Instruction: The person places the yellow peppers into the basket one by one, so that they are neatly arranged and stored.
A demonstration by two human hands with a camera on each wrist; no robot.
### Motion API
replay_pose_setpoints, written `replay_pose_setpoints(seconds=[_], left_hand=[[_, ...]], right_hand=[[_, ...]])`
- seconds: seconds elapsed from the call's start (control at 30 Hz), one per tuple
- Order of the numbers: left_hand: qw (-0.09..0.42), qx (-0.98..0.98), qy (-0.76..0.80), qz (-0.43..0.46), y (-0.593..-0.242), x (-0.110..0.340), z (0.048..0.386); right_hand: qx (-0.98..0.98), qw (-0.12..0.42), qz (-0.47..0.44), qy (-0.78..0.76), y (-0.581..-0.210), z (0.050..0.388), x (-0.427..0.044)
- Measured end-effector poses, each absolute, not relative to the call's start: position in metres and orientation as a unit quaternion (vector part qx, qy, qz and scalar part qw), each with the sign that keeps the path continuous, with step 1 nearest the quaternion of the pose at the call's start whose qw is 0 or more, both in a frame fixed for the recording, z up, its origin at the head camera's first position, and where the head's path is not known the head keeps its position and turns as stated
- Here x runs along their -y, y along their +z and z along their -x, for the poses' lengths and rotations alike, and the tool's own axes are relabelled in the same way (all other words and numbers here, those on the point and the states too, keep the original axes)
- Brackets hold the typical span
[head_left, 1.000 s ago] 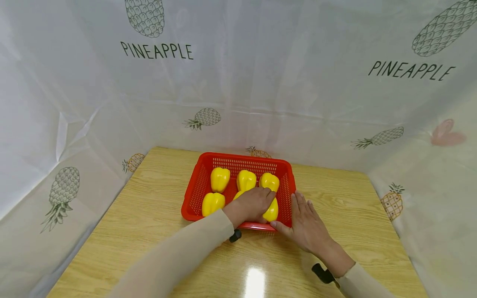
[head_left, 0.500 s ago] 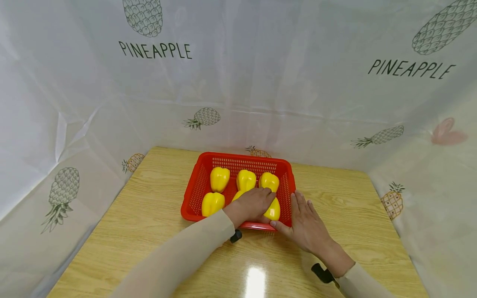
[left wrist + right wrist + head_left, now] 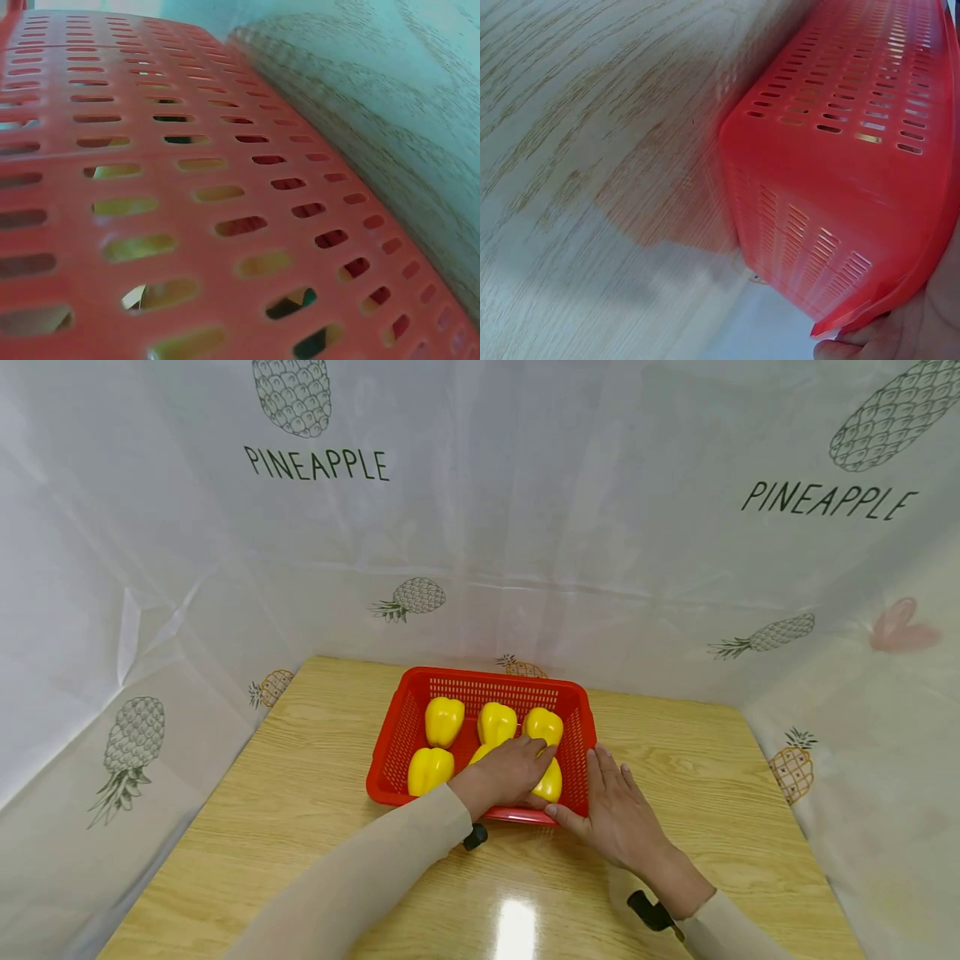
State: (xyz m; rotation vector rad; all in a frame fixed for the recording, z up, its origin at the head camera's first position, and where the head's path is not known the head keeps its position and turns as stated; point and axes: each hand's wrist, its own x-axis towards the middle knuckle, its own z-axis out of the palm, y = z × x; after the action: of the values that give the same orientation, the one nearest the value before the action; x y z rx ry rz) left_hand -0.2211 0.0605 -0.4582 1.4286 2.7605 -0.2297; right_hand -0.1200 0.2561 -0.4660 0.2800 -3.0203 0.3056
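Note:
Several yellow bell peppers stand in two rows inside a red perforated plastic basket [image 3: 390,735]. My left hand [image 3: 510,770] reaches over the front rim and grips the bell pepper [image 3: 551,783] in the front right corner, its fingers over the far side and its thumb near the rim. Beside it, another front-row pepper [image 3: 478,752] is mostly covered by this hand. My right hand [image 3: 618,818] lies along the basket's right corner with straight fingers on the side rim and the thumb on the front rim. In the right wrist view, part of that hand [image 3: 900,330] touches the rim.
The basket stands on a light wooden table [image 3: 300,760], near its back edge. Pineapple-printed white sheeting [image 3: 600,543] hangs behind and at both sides. The left wrist view shows mostly the basket's slotted wall [image 3: 180,180], with the peppers glimpsed through it.
The front right bell pepper has shifted slightly under my left hand, its visible end turning a little. The right hand and the basket have stayed in place.

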Motion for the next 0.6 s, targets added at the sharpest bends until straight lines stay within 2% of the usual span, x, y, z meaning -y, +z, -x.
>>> replay_pose_setpoints(seconds=[0.33, 0.6], left_hand=[[0.045, -0.907, -0.011, -0.419, -0.446, -0.039, 0.226], [0.034, -0.929, 0.062, -0.363, -0.428, 0.016, 0.219]], right_hand=[[0.989, 0.043, -0.098, 0.099, -0.466, 0.125, -0.257], [0.990, 0.041, -0.092, 0.100, -0.462, 0.129, -0.258]])
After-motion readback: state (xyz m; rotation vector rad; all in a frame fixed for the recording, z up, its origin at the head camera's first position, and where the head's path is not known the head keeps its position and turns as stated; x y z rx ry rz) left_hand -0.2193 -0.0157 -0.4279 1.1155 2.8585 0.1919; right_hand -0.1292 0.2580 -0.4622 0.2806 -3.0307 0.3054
